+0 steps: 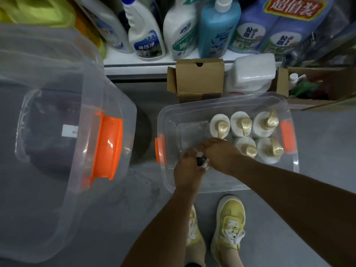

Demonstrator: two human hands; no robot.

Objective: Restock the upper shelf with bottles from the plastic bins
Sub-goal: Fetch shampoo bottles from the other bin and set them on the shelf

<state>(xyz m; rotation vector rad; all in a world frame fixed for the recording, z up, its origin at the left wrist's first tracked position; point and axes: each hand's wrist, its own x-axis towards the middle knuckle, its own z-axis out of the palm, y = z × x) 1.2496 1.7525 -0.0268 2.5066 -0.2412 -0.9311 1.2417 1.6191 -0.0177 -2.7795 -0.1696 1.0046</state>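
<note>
Bottle (201,162), dark-capped and upright, stands in the near-left corner of the clear bin (227,105), directly beneath both my hands: left fingers (187,157) curl round it from the left, right fingers (207,144) pinch it from the right, five pump bottles (241,125) further right.

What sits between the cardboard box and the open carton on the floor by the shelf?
A white wrapped jug stands between the cardboard box and the open carton, seen in the head view.

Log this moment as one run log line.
stage: picking from bin | left hand and right hand: both grip dark-capped bottle in clear bin | left in bin: five gold-pump bottles
</note>
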